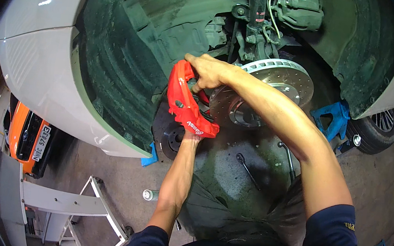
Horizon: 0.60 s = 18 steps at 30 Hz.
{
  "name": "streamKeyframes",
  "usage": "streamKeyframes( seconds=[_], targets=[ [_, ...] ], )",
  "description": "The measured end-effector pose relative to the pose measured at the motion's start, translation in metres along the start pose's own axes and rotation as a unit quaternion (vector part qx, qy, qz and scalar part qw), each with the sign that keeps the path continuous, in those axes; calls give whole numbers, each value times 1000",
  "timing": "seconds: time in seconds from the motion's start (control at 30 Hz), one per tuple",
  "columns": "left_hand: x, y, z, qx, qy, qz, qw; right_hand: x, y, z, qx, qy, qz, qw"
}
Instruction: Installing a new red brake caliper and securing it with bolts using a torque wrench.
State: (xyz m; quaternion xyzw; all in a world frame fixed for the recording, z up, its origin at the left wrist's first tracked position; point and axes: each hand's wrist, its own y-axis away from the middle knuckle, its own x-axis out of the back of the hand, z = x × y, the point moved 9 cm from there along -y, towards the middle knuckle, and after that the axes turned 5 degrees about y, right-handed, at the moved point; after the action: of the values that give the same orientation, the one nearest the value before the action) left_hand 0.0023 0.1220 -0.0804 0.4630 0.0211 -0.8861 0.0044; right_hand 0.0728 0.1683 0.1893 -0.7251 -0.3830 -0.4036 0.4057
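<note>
A large red brake caliper [182, 99] is held up at the left edge of a drilled brake disc [288, 80] in the wheel arch. My right hand [208, 70] reaches across from the right and grips the caliper's upper end, fingers curled over it. From below, my left hand [192, 136] supports its lower end; the caliper hides most of those fingers. The disc hangs tilted on the hub below a black strut [255, 17]. My right forearm covers part of the disc's face.
On the floor lie a ratchet [248, 171], a long-handled tool [288, 161] and another disc [172, 138]. A spray can [150, 195] stands by my left forearm. Blue stand [331, 121] and wheel [378, 128] are at right; a white metal frame [98, 204] is lower left.
</note>
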Motion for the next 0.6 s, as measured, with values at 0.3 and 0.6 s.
streamKeyframes(
  seconds=[0.3, 0.6],
  targets=[
    [2, 3, 7, -20, -6, 23, 1000, 2, 2, 8, -18, -37, 20, 999],
    [16, 10, 6, -34, -43, 41, 998, -1, 0, 18, -58, -28, -11, 998]
  ],
)
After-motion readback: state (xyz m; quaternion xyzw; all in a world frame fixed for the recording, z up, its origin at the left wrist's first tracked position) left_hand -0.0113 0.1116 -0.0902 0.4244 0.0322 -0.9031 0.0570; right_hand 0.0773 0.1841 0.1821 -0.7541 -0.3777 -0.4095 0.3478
